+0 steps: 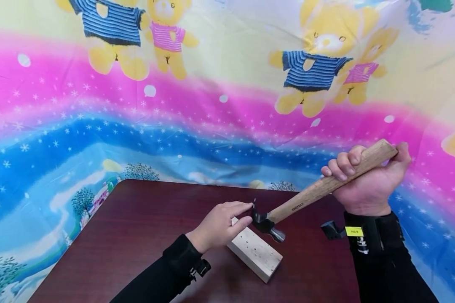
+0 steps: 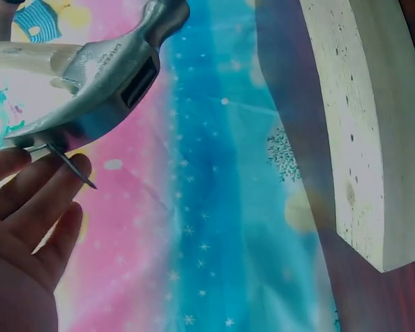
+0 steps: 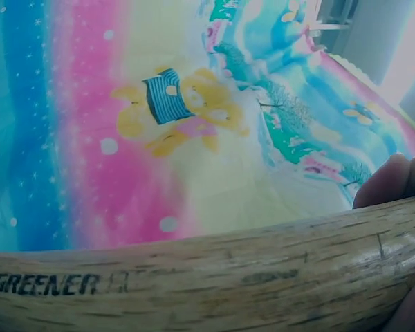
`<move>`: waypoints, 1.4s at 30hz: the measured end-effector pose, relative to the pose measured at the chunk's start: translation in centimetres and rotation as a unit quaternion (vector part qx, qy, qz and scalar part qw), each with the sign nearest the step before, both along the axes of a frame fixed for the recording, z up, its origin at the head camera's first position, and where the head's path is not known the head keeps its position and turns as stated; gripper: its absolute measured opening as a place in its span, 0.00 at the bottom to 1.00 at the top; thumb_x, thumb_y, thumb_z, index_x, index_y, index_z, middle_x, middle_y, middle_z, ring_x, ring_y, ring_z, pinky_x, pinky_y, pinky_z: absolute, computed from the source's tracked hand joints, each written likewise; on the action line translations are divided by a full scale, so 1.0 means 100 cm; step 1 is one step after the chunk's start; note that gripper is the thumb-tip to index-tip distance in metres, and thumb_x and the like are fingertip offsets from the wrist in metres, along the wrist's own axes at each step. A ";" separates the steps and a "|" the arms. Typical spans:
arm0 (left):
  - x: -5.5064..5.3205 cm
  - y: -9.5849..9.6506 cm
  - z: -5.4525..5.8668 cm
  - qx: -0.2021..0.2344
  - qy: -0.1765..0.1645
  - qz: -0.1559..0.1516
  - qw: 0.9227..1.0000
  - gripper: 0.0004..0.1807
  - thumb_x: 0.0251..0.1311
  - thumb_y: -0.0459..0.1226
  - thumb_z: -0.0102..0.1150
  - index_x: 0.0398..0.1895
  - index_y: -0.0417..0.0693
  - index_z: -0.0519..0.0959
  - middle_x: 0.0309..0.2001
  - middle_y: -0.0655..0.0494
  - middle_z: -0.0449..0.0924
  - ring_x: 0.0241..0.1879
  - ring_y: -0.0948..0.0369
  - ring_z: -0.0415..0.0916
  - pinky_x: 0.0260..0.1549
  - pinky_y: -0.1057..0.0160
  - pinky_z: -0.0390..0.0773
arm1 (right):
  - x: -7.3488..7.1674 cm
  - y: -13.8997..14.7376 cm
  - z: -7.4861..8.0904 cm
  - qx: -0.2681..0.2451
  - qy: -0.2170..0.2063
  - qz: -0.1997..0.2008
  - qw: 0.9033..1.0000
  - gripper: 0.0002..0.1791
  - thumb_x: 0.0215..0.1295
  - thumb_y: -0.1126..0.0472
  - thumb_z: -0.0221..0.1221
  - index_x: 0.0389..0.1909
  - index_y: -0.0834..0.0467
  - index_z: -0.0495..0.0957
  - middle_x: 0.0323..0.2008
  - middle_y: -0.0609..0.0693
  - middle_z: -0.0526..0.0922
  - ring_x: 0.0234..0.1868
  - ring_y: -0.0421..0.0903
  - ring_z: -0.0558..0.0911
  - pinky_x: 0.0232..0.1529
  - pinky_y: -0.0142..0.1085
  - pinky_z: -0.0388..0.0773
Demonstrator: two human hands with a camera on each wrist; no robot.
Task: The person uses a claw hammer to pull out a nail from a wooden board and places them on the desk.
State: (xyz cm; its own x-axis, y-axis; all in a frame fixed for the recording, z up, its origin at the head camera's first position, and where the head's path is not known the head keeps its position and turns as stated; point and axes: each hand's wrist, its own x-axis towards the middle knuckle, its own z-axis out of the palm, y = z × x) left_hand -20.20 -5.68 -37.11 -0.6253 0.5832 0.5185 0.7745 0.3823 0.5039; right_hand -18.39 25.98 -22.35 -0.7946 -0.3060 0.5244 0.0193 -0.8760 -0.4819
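My right hand (image 1: 369,181) grips the wooden handle of a claw hammer (image 1: 314,198) and holds it slanted above the table, head end down. A thin nail (image 2: 75,169) juts out from the hammer's claw in the left wrist view. My left hand (image 1: 221,223) reaches up to the claw with its fingers extended, fingertips right at the claw and nail. Its thumb stands apart from the index finger in the head view. Below the hammer head lies a pale wooden block (image 1: 255,252) dotted with small dark holes. Printed lettering marks the handle in the right wrist view.
The dark red-brown table (image 1: 144,227) carries the block. Behind it hangs a colourful cloth (image 1: 220,122) with bears and snowflakes, close against the table's far edge. Black sleeves and wrist cameras cover both forearms.
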 end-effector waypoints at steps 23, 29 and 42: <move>0.002 0.012 -0.013 0.028 0.132 0.069 0.988 0.05 0.67 0.30 0.71 0.44 0.44 0.91 0.37 0.55 0.91 0.37 0.63 0.87 0.40 0.69 0.85 | 0.012 -0.004 0.003 0.009 0.025 0.007 1.000 0.53 0.70 0.20 0.34 0.25 0.70 0.74 0.18 0.59 0.67 0.19 0.53 0.60 0.32 0.54 0.75; 0.012 0.013 -0.001 0.093 0.109 0.042 0.989 0.04 0.69 0.29 0.68 0.41 0.43 0.90 0.35 0.54 0.89 0.34 0.64 0.84 0.37 0.73 0.82 | 0.013 -0.006 0.000 0.024 0.016 0.012 1.000 0.52 0.71 0.22 0.36 0.25 0.70 0.75 0.18 0.59 0.68 0.19 0.52 0.60 0.30 0.52 0.73; 0.017 -0.030 0.005 0.192 0.120 0.076 0.971 0.06 0.65 0.24 0.71 0.40 0.41 0.90 0.34 0.54 0.90 0.33 0.62 0.89 0.36 0.72 0.84 | 0.006 0.006 -0.011 0.065 0.050 -0.027 0.996 0.51 0.75 0.26 0.31 0.25 0.71 0.76 0.18 0.59 0.70 0.20 0.53 0.58 0.30 0.50 0.58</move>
